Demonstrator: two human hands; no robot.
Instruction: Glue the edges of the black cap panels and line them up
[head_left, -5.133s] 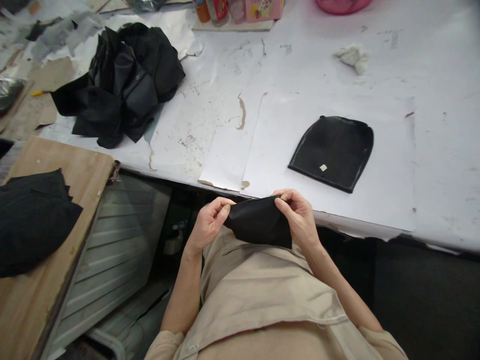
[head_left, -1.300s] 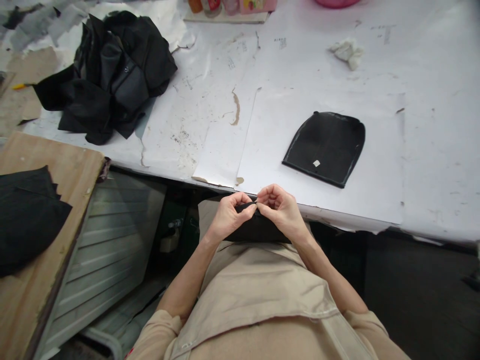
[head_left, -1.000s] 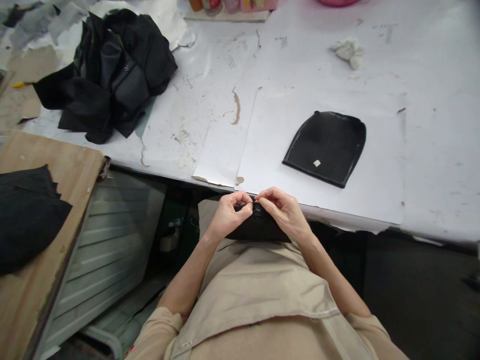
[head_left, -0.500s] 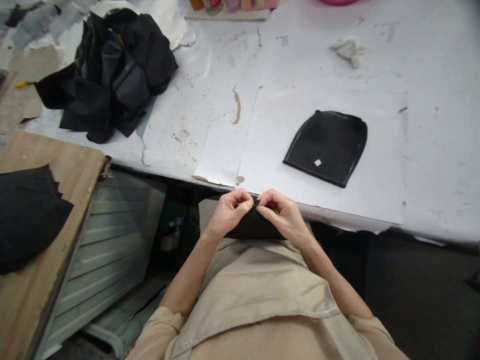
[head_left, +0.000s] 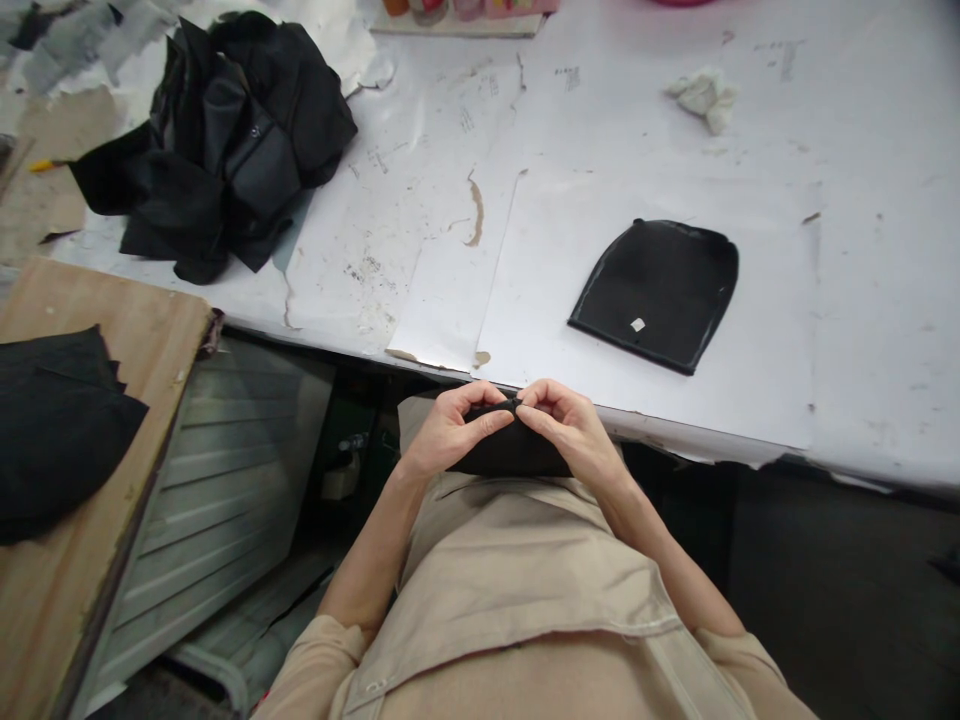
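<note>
Between my hands, at the table's near edge, is a black fabric piece (head_left: 514, 450) that hangs down in front of my apron. My left hand (head_left: 457, 425) pinches its upper edge between thumb and fingers. Close beside it, my right hand (head_left: 566, 420) pinches the same edge, the fingertips of both hands almost meeting. The lower part of the piece lies against my lap. A flat black panel (head_left: 656, 290) with rounded upper corners and a small white mark rests on the table to the right.
A heap of black material (head_left: 232, 150) lies on the white-covered table (head_left: 435, 250) at the left. More black pieces (head_left: 60, 430) lie on a wooden board (head_left: 172, 320). A crumpled white wad (head_left: 705, 98) sits at the back right, and bottles (head_left: 429, 8) stand at the far edge.
My left thumb has straightened along the fabric's upper edge, and that edge now looks flatter between my fingertips. Both hands stay in nearly the same place.
</note>
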